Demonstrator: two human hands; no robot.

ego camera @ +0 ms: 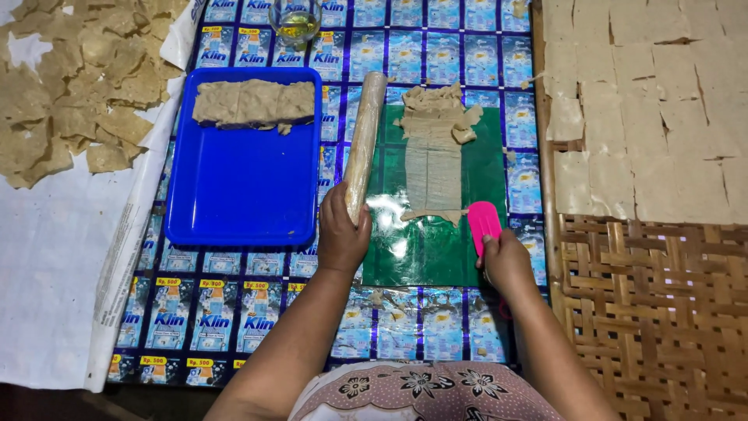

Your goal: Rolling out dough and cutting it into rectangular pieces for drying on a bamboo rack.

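Dough, rolled into 1 thin, pale strip, lies along the middle of a green plastic sheet, with a heap of thicker, unrolled pieces at its far end. The left hand is wrapped around the near end of a long wooden rolling pin, which lies to the left of the strip, along the left edge of the green sheet, and appears clear of the dough. The right hand grips a pink plastic scraper, whose blade sits just beside the strip's near right corner.

By the look of it, rolling is finished for this piece and cutting or lifting is the step in hand. The next move seems to call for the scraper's edge to meet the thin sheet squarely, since dough this thin could tear or stick.

A blue tray to the left holds a slab of uncut dough at its far end. Beyond it, dried, crinkled pieces lie piled on white paper. On the right, flat pale squares are laid out on a woven bamboo mat. A small glass with yellowish liquid stands at the far edge.
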